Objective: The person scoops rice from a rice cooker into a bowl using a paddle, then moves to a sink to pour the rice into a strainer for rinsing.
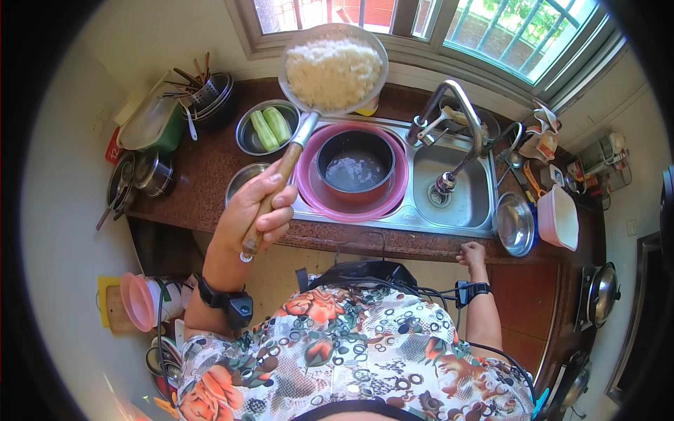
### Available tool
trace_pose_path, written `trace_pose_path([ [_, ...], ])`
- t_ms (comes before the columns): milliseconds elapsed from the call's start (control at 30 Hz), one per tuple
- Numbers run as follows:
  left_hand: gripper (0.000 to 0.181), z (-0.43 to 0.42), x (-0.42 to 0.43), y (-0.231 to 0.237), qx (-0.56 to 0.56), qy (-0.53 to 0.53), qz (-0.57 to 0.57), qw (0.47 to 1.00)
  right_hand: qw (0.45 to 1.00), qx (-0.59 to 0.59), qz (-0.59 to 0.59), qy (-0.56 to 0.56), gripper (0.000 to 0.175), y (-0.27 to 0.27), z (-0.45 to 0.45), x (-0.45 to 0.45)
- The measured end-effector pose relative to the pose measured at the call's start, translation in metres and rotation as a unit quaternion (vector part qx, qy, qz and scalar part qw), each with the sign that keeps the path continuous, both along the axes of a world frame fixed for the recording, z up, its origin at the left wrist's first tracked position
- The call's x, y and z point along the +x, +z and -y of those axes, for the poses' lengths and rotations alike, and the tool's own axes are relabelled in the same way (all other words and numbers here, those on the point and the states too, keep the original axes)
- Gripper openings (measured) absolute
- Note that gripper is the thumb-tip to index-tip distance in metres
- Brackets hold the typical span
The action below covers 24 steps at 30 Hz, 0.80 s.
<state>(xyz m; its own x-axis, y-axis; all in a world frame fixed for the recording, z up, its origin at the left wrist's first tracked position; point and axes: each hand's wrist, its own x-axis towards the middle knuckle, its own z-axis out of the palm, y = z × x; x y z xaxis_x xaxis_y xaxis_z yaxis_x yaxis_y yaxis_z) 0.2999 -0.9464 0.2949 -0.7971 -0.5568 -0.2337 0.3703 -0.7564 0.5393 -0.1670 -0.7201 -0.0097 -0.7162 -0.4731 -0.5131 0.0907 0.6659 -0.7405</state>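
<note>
My left hand (267, 202) grips the wooden handle (281, 176) of a round metal strainer (387, 68), raised toward the window. A mound of white rice (334, 73) lies in it. Below and to the right, a dark-lined pot (387, 176) holds a little cloudy liquid. The pot stands inside a pink plastic basin (308, 197) set in the left sink bowl. My right hand (472, 254) is at the counter's front edge, fingers curled, with nothing visible in it.
Left of the basin, a metal bowl (246, 138) holds two peeled green vegetables (271, 129). A chrome faucet (458, 89) arches over the right sink bowl (463, 205). A glossy metal bowl (514, 223) and a pink-white container (558, 218) stand at right. Pots (152, 167) sit at far left.
</note>
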Motion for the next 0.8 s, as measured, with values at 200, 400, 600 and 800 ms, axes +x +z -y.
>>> trace_pose_path([
  [200, 0.04, 0.002, 0.007, -0.047, 0.057, -0.013, 0.021, 0.998, 1.0, -0.021, 0.0, -0.007, 0.01, -0.002, -0.003, 0.002],
  [400, 0.026, -0.004, 0.009, -0.123, 0.243, -0.039, 0.044, 0.968, 1.0, -0.006, 0.0, -0.007, 0.011, -0.008, -0.002, -0.004],
  [600, 0.039, -0.002, 0.0, -0.029, 0.04, -0.023, 0.034, 0.998, 1.0, 0.0, -0.005, 0.007, 0.011, -0.004, -0.001, -0.003],
  [800, 0.045, 0.001, -0.001, -0.006, -0.055, 0.015, 0.026, 0.998, 1.0, 0.002, -0.009, 0.008, 0.01, -0.005, 0.001, -0.002],
])
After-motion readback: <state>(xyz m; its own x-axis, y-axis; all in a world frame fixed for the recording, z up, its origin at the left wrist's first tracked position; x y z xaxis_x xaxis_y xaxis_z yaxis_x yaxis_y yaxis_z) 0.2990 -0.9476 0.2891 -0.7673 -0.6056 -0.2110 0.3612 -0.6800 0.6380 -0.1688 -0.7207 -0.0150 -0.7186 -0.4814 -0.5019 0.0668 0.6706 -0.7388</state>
